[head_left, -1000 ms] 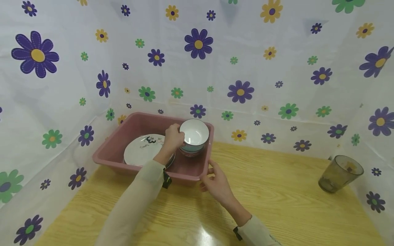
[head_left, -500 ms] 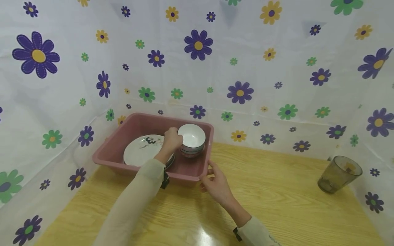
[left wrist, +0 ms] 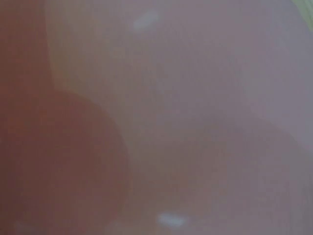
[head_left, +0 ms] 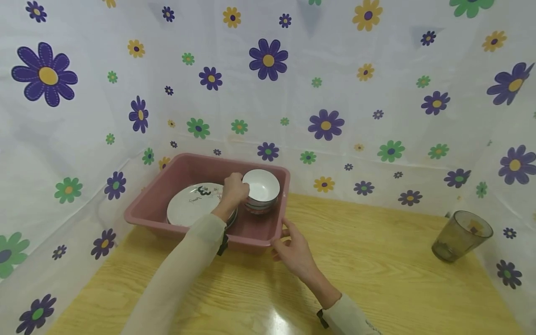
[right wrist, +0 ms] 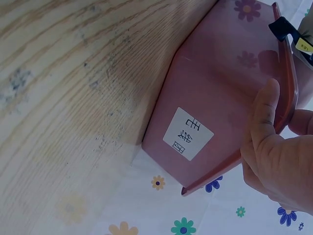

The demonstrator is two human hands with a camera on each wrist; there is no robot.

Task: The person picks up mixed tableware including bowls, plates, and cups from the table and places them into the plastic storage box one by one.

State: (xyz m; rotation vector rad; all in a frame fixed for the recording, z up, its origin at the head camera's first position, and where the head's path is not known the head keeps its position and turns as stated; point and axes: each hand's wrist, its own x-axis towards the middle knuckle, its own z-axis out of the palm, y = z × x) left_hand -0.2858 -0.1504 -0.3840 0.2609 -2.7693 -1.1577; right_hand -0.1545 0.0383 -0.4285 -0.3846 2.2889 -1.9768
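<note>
A pink plastic basin (head_left: 161, 184) stands on the wooden table, with white patterned plates (head_left: 192, 204) lying in its left part. In its right part, a white bowl (head_left: 263, 184) sits on top of other stacked bowls (head_left: 260, 210). My left hand (head_left: 235, 191) pinches the left rim of this top bowl; its fingertips are partly hidden. At the basin's near right corner, my right hand (head_left: 295, 251) grips the rim. In the right wrist view, thumb and fingers lie on both sides of the basin's rim. The left wrist view is a reddish blur.
A tinted glass mug (head_left: 460, 236) stands at the table's right side. White flower-print sheeting (head_left: 377, 93) closes off the back and sides. Wooden table surface (head_left: 364, 260) lies between basin and mug. A white label (right wrist: 188, 133) is stuck on the basin's outer wall.
Over the first half second the top bowl has come down onto the stack with my left hand holding it. Since then it has hardly moved. My right hand has stayed at the basin's corner.
</note>
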